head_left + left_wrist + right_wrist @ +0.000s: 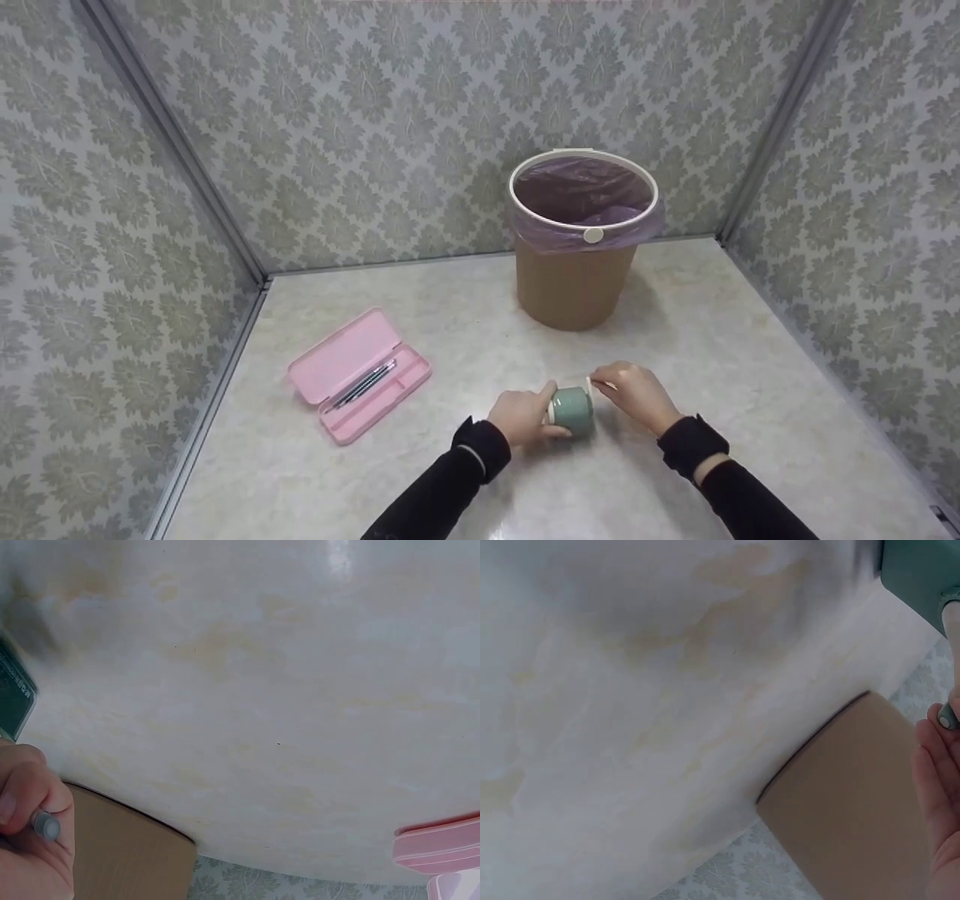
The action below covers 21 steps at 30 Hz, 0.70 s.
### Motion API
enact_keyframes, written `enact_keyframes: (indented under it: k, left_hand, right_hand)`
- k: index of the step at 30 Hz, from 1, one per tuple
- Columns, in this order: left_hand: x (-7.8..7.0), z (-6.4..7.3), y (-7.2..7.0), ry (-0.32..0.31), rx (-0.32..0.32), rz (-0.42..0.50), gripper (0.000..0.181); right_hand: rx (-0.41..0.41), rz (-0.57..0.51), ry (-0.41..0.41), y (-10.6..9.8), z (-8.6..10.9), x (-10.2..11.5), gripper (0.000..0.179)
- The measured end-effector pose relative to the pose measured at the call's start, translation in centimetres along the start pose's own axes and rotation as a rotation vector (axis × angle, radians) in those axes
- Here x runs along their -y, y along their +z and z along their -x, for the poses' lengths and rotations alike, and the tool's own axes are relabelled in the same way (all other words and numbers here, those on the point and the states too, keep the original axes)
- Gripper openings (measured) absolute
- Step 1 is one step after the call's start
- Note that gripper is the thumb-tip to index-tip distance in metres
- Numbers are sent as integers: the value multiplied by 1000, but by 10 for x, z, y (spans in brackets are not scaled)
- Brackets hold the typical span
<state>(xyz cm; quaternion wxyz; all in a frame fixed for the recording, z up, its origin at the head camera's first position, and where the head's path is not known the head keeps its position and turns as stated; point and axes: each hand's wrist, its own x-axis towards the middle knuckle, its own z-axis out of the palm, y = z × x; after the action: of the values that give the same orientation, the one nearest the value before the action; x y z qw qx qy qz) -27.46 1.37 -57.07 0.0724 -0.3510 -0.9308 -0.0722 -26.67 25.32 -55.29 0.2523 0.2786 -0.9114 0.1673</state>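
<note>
My left hand (520,416) grips a green hand-crank pencil sharpener (573,411), thumb along its upper side and a finger below. In the left wrist view, the rounded grey end of a pencil (46,826) pokes out of that hand, and a dark green corner of the sharpener shows at the left edge. On the other side, my right hand (636,391) pinches the sharpener's white crank (589,388). The crank's grey knob (947,716) sits at the fingers in the right wrist view. The pencil's tip is hidden.
An open pink pencil case (341,349) lies to the left, with several dark striped pencils (364,384) in it. Behind the hands stands a brown waste bin (574,285) lined with a purple bag. Patterned walls enclose the pale tabletop (465,300) on three sides.
</note>
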Motion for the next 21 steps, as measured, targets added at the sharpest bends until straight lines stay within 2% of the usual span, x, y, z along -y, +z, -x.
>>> enact_keyframes:
  k: [13,17,21]
  left_hand:
    - [-3,-1,-3,-21,13,-14,72]
    - [-5,-2,-3,-33,28,-41,76]
    - [-5,-2,-3,-38,35,-34,75]
  right_hand:
    - [111,-67,144,18,13,-1,8]
    - [134,-75,167,21,19,0,10]
    - [116,-100,157,25,26,1,14]
